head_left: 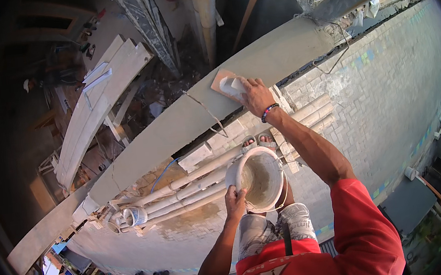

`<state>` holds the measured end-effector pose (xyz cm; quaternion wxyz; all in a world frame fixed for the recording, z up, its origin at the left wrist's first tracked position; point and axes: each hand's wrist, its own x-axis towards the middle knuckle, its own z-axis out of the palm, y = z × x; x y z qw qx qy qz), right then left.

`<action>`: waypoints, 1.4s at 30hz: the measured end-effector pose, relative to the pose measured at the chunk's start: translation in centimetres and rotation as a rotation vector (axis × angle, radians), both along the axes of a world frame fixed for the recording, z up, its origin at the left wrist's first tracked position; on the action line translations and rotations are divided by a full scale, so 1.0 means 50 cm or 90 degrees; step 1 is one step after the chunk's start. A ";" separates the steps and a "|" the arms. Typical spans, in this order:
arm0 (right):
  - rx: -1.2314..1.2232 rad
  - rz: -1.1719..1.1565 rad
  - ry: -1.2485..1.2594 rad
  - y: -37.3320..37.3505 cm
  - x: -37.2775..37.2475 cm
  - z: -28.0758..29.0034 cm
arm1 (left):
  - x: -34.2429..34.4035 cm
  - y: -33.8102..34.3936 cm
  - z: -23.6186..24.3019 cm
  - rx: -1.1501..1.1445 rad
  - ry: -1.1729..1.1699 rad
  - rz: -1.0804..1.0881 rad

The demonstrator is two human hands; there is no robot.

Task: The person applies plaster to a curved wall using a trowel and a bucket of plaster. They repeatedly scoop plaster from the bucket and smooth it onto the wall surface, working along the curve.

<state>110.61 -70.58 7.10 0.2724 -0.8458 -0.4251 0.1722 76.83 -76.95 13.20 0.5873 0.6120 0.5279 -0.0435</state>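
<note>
My right hand (pixel 257 98) is wrapped round the pale handle of a plastering float (pixel 220 85), whose flat face lies against the smooth grey top of a long curved beam (pixel 286 47). A beaded bracelet circles that wrist. Nearer my body, the left hand (pixel 234 200) grips the rim of a pale bucket (pixel 233 176), its thumb over the edge. The bucket tilts so its inside shows, coated with grey-brown residue around a wet-looking bottom. A thin wire handle hangs at its near side. My sandalled feet show just beyond the bucket.
Bamboo poles (pixel 198 185) form a scaffold beneath me, with a small bucket (pixel 135 216) at its left end. Bent wires (pixel 204 107) stick out of the beam. Far below lies brick paving (pixel 388 93). Past the beam stand upright posts (pixel 202 16) and wooden boards (pixel 103 91).
</note>
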 end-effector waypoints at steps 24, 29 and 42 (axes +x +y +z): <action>0.217 -0.171 0.360 -0.135 -0.020 0.015 | -0.028 -0.003 -0.016 0.021 -0.013 0.038; 0.299 -0.430 0.658 -0.299 0.195 0.059 | -0.007 -0.004 -0.001 0.000 -0.047 0.070; -0.016 -0.124 -0.021 -0.146 0.021 0.007 | -0.016 -0.006 -0.020 0.007 -0.019 0.005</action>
